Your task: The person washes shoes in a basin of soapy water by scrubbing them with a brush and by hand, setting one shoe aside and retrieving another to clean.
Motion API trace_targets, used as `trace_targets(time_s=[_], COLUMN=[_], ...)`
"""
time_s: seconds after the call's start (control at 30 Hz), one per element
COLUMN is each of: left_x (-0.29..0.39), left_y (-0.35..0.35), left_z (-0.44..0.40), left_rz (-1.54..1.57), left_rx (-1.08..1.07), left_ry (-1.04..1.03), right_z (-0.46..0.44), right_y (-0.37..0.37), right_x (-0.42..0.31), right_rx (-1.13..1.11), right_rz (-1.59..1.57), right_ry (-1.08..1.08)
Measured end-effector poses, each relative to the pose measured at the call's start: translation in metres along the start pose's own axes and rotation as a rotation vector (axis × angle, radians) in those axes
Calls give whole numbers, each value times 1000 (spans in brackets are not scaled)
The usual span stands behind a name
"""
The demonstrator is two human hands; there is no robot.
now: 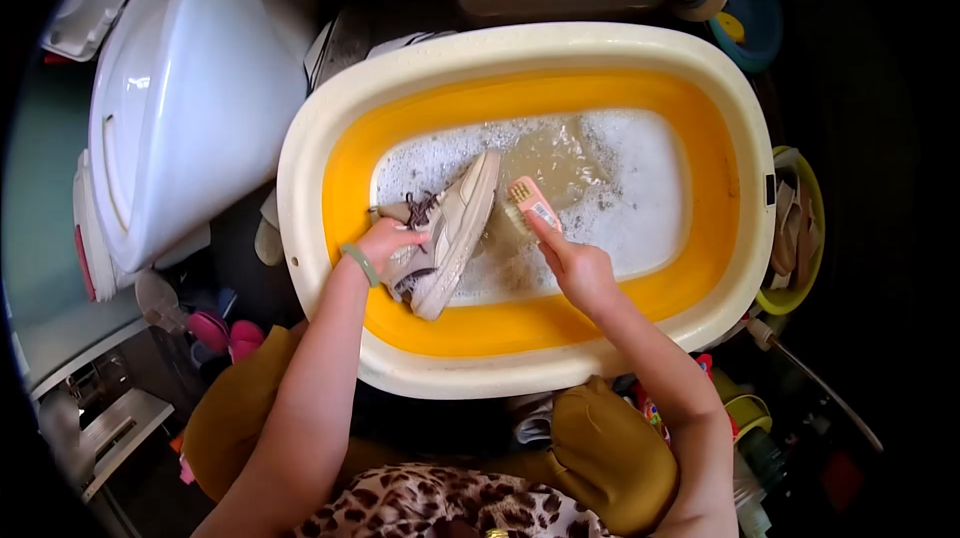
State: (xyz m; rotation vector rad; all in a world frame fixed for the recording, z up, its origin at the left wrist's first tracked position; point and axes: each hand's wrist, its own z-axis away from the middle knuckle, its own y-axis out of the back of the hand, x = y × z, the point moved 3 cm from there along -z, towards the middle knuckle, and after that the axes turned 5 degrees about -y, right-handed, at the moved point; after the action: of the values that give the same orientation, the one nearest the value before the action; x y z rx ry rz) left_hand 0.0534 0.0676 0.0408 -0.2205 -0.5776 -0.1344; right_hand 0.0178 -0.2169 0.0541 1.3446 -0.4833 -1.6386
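Observation:
My left hand (385,243) is closed on a beige sneaker (462,233) with dark laces, tilted on its side over soapy water. The sole faces right, toward the brush. In my right hand (585,273) is a pink scrub brush (535,206) with pale bristles, held just right of the sneaker with a small gap between them. Both are inside an oval basin (530,378) with a cream rim and yellow inner wall. Grey, foamy water (635,178) covers its bottom. A green bangle (360,264) circles my left wrist.
A white toilet-like ceramic fixture (200,88) stands left of the basin. A yellow-green bucket (817,238) holding shoes is at the right, and a teal basin (750,23) at the upper right. Pink slippers (228,332) lie at lower left. My knees flank the basin's near edge.

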Motion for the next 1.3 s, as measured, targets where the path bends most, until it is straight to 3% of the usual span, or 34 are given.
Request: trace_targets(time_s=[0.1,0.17,0.23,0.3,0.37,0.43,0.5,0.57,0.63,0.77,0.9,0.97,1.1,1.17,1.23,1.3], left_x=[-10,-2,-4,-6,-1,-4,-6,-7,-7,2,-12,-12,2,10,0,-1], left_y=[7,1,-1,1,-1,-2,-1,-5,-5,-9,-2,-3,-19,-23,-17,-22], left_z=[-9,-4,-5,-5,-9,-6,-9,-5,-5,-7,-15,-18,-3,3,-7,-4], left_rz=[-26,-31,-16,-50,-97,-130,-73,30,-26,-107,-294,-409,-425,-658,-627,-298], left_rx=[-41,-10,-15,-2,-10,38,28,4,34,62,74,80,68,89,79,43], left_ry=[10,31,-16,7,9,-37,-23,10,1,-64,-150,-193,-193,-285,-263,-176], right_z=[4,-9,-39,-75,-76,-36,12,18,-16,-78,-72,-27,15,-10,-39,-57], right_y=[17,13,9,19,21,9,-9,-14,5,21,25,16,2,12,21,28], right_x=[-19,-41,-35,-25,-21,-40,-58,-52,-38,-24,-18,-37,-42,-21,-14,-8], right_rx=[8,-234,-239,33,28,-248,-325,-336,-236,7,83,-170,-312,-160,-73,195], right_rz=[-134,98,234,97,78,56,-9,86,198,77,-14,-60,22,147,134,51], right_ry=[70,326,317,140,149,132,329,319,226,88,106,138,190,188,134,97])
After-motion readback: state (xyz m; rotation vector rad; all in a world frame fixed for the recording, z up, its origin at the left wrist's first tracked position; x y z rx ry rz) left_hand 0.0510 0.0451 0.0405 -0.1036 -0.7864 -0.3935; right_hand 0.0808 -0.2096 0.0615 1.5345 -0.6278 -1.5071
